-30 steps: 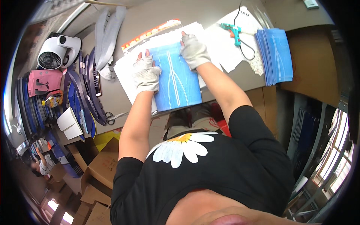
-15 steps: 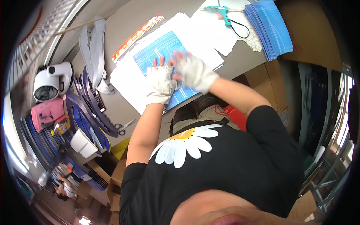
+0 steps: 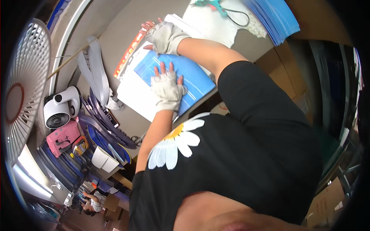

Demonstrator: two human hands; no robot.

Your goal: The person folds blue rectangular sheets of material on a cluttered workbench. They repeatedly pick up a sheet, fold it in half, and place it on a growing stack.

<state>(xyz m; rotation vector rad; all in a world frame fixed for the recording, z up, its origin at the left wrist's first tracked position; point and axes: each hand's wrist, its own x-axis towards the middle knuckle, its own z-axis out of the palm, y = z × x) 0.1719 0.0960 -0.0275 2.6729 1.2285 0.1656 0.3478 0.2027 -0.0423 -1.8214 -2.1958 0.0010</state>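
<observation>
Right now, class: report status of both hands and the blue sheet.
Left hand flat on blue sheet. Right hand reaching past its far edge, onto white paper. Nothing in the way.

Bright, even light; heavy fisheye warping.

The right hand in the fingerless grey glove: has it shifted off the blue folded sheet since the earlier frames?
Yes. The right hand has left the blue folded sheet for the white paper stack's far-left edge.

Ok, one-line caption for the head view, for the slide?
Gloved left hand presses flat on a blue sheet while the right hand reaches the white paper stack.
</observation>
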